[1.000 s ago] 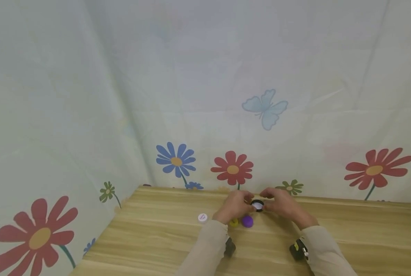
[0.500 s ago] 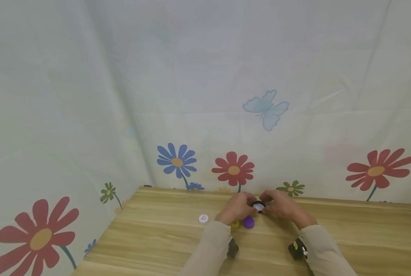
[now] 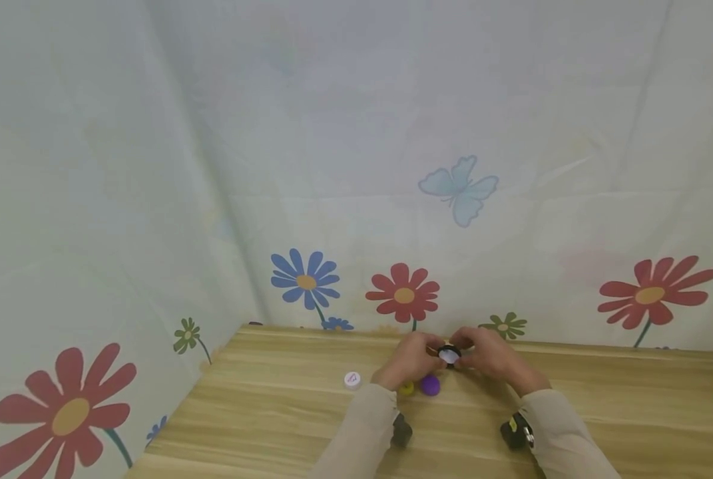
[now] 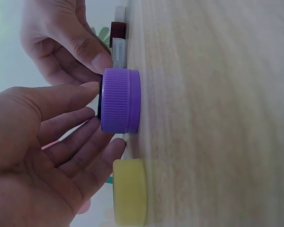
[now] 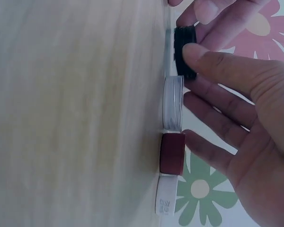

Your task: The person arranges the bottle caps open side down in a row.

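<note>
Both hands hold a black bottle cap (image 3: 449,356), ribbed along its side, near the table's back edge. White shows inside its dark rim in the head view. My left hand (image 3: 413,361) pinches it from the left, and my right hand (image 3: 489,354) from the right; the right thumb presses on its face in the right wrist view. A purple ribbed cap (image 4: 120,100) stands just in front, hiding most of the black one in the left wrist view. Beside the left fingers is a yellow cap (image 4: 129,191), partly covered by that hand in the head view.
A white cap with markings (image 3: 352,380) lies left of the hands on the wooden table (image 3: 272,406). Near the right hand stand a clear cap (image 5: 173,103), a dark red cap (image 5: 173,153) and a white cap (image 5: 166,195). A flowered cloth (image 3: 344,166) hangs behind.
The black cap has tipped up slightly between the fingers and shifted a little to the right. Both hands keep their hold; the other caps stay in place.
</note>
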A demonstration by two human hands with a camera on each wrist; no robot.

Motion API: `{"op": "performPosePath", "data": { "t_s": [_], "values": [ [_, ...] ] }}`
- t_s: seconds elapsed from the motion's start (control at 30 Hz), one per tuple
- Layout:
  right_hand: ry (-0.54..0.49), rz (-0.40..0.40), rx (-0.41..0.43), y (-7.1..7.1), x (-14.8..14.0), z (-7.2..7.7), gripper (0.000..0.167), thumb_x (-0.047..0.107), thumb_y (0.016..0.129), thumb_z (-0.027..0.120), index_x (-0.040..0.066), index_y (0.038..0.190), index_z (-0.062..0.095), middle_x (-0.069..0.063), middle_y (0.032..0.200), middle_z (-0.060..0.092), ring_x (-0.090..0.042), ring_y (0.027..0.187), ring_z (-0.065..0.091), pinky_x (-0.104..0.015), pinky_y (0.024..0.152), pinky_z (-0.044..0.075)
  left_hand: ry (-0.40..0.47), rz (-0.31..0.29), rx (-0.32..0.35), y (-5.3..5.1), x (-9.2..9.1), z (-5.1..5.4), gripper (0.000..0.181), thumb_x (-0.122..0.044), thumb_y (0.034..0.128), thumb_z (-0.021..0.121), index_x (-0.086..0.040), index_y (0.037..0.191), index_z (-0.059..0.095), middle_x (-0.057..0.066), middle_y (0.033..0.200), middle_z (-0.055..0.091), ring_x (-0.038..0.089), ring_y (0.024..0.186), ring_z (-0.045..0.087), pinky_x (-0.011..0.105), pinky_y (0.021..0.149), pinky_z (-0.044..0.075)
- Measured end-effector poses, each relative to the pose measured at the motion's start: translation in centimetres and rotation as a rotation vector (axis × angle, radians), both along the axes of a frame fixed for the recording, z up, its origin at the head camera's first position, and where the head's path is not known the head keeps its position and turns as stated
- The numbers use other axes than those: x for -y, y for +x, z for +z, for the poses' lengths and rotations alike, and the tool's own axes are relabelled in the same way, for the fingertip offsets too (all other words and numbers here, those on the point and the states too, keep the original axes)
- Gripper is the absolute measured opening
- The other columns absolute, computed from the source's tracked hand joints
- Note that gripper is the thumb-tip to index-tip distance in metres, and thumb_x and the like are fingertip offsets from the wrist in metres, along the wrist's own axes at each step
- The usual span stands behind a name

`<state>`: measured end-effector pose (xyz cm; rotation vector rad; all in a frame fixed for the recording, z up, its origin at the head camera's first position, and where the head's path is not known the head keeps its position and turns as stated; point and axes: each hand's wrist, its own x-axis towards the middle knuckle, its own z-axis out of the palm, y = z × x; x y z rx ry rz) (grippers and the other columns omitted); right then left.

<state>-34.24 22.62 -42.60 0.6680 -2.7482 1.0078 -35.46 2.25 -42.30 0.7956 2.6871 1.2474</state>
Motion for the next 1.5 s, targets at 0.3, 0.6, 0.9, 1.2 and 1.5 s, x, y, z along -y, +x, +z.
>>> {"op": "performPosePath", "data": {
  "t_s": [0.3,0.6,0.9,1.2,1.5],
  "values": [
    [-0.047,0.019,0.001,0.5,-0.4,0.8,0.029,0.003,0.083,0.085,-0.002,0.11,0.074,-0.015,0.107,0.077,-0.038,0.106,0.072,-0.06,0.095,0.055,0.043,-0.019,-0.026,-0.4,0.1,-0.1,0.039,0.001,0.088,0.083,0.002,0.126,0.074,0.011,0.113,0.077,0.014,0.095,0.072,0.022,0.082,0.057],
    [-0.124,0.015,0.018,1.8,-1.0,1.9,0.027,0.011,0.088,0.085,0.001,0.111,0.076,-0.012,0.109,0.077,-0.036,0.108,0.072,-0.059,0.094,0.055,0.121,-0.033,-0.08,-0.1,0.3,0.0,0.035,0.004,0.0866,0.08,-0.004,0.12,0.077,0.003,0.111,0.078,0.016,0.101,0.072,0.021,0.082,0.057],
    [-0.149,0.006,0.067,2.6,-1.4,2.1,0.021,0.018,0.092,0.084,0.007,0.109,0.078,-0.006,0.106,0.077,-0.036,0.11,0.069,-0.053,0.09,0.056,0.108,-0.019,-0.112,0.1,0.5,0.1,0.026,0.0,0.088,0.08,-0.014,0.109,0.081,-0.012,0.107,0.075,0.012,0.1,0.07,0.022,0.083,0.055],
    [-0.141,0.031,0.059,2.8,-1.6,2.2,0.015,0.017,0.097,0.079,0.006,0.107,0.078,-0.005,0.105,0.077,-0.035,0.106,0.07,-0.044,0.083,0.059,0.119,-0.021,-0.115,0.4,0.7,0.1,0.014,-0.01,0.0918,0.083,-0.016,0.104,0.081,-0.015,0.1,0.075,0.005,0.09,0.068,0.021,0.081,0.055],
    [-0.157,0.081,0.02,2.9,-1.9,1.8,0.013,0.009,0.092,0.082,0.004,0.103,0.077,-0.004,0.097,0.077,-0.027,0.096,0.073,-0.033,0.081,0.058,0.105,0.0,-0.123,0.8,0.6,0.0,0.013,-0.021,0.0923,0.086,-0.015,0.103,0.081,-0.015,0.09,0.074,0.001,0.083,0.065,0.021,0.076,0.054]
  ]
}}
